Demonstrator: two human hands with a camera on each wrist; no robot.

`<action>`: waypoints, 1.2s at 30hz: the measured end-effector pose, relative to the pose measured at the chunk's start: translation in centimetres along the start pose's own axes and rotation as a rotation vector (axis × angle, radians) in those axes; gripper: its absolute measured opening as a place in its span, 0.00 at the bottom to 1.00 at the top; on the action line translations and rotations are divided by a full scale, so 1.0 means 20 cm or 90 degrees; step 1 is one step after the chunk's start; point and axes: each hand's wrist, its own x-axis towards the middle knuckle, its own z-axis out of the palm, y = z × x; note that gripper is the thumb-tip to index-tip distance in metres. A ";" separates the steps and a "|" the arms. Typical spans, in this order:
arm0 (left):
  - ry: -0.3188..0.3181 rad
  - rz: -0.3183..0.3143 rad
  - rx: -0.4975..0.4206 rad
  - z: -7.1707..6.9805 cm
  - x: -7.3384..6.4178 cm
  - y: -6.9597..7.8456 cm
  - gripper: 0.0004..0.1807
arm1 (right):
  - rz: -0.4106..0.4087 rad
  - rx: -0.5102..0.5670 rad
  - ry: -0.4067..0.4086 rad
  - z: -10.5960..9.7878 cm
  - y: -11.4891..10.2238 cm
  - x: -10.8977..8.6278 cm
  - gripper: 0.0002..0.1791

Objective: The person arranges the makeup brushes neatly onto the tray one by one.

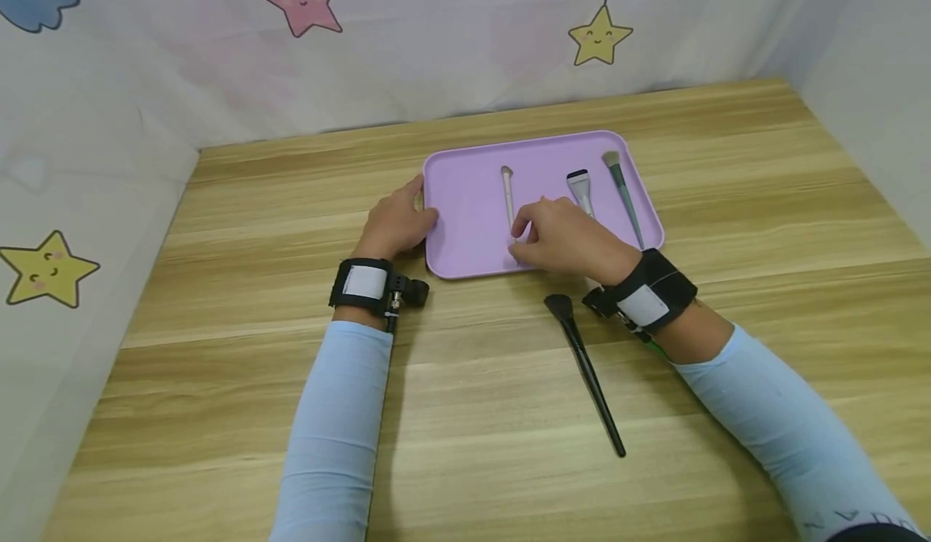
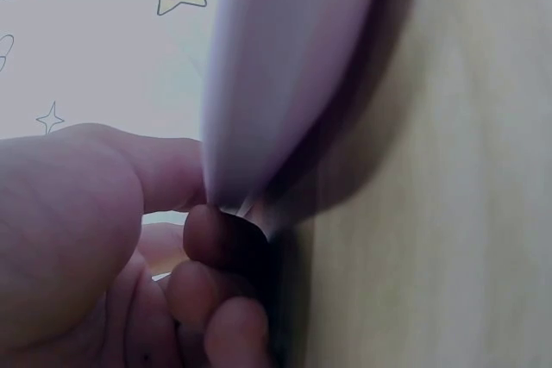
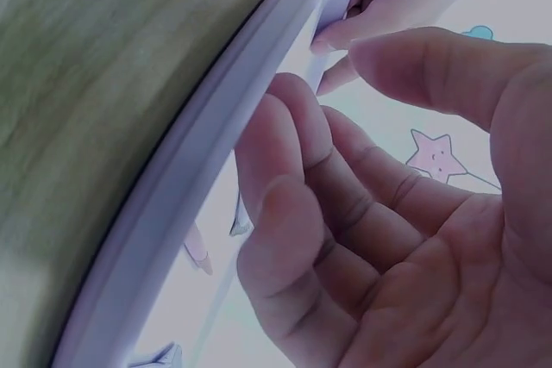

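My left hand (image 1: 396, 223) grips the left edge of a lilac tray (image 1: 465, 243), thumb over the rim; in the left wrist view the fingertips curl under the tray's edge. A slim makeup brush (image 1: 507, 191) with a pale handle lies in the tray's left half. Over that brush's lower end hovers my right hand (image 1: 570, 239), fingers bent, thumb apart from them and nothing held between, as the right wrist view shows. A wide flat brush (image 1: 580, 186) lies to the right, its handle hidden behind the right hand. Beside it rests a green-handled brush (image 1: 625, 195).
A black makeup brush (image 1: 587, 372) lies on the wooden table (image 1: 473, 413) in front of the tray, below the right wrist. Behind the table hangs a white curtain (image 1: 407, 57) printed with stars, and similar cloth stands at both sides.
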 end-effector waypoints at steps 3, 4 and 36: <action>0.001 0.002 0.000 0.00 0.00 0.00 0.39 | -0.001 -0.002 0.001 0.00 0.00 -0.01 0.13; 0.001 0.003 0.000 0.00 0.01 -0.01 0.39 | -0.001 -0.002 0.000 0.00 0.00 -0.01 0.13; 0.006 0.003 0.005 0.02 0.02 -0.02 0.40 | -0.012 -0.034 -0.021 0.01 0.00 -0.06 0.09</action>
